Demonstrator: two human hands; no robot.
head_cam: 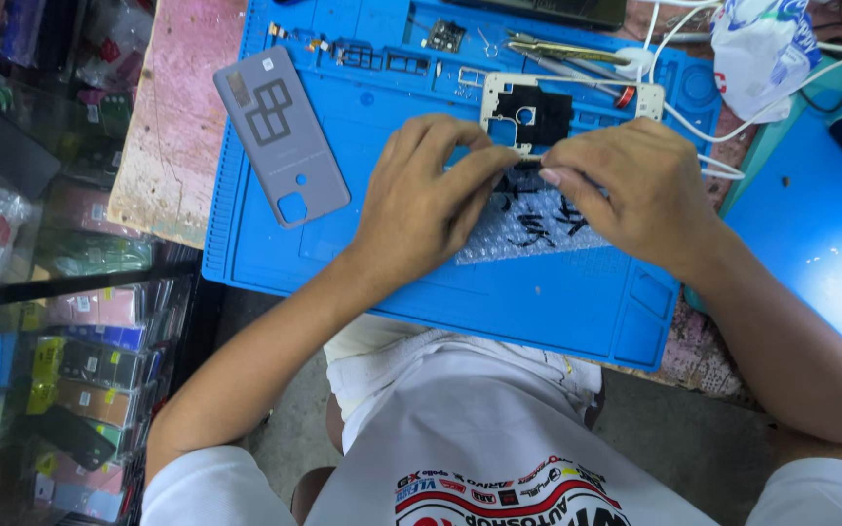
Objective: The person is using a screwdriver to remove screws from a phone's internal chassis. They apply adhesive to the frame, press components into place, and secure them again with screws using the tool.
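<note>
From my feed the scene is bright and evenly lit, daylight-like, strongest at the right, where the blue surface (821, 244) washes out into pale glare. Shadows under both hands are soft and short on the blue mat (557, 302). Focus holds mid-frame; the shelves (41, 321) at left look dimmer, smeared and slightly bent

Head view, steeply down, close over blue mat (343, 263)

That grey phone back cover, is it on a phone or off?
Off. The grey back cover lies alone on the blue mat, apart from both hands and the bare phone frame.
</note>
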